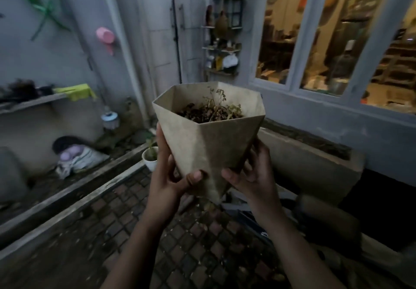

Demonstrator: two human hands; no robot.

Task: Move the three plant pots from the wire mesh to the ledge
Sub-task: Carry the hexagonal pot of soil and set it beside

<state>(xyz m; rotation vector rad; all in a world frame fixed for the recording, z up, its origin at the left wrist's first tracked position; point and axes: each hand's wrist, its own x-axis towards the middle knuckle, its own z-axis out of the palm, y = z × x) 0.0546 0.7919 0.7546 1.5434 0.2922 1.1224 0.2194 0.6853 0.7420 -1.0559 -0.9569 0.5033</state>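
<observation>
- The left hand (167, 176) is raised, fingers curled, thumb pressed forward in a grip.
- The right hand (252, 174) is raised opposite, fingers likewise curled.

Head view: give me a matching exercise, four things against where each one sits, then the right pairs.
Things:
1. tan faceted pot
2. small white pot
3. pink scoop
4. yellow-green cloth

Places:
A. hanging on the wall, upper left
B. held up between the left hand and the right hand
C. draped at the end of the shelf on the left
D. standing on the low ledge, just left of the held pot

Pairs: 1-B, 2-D, 3-A, 4-C
</observation>
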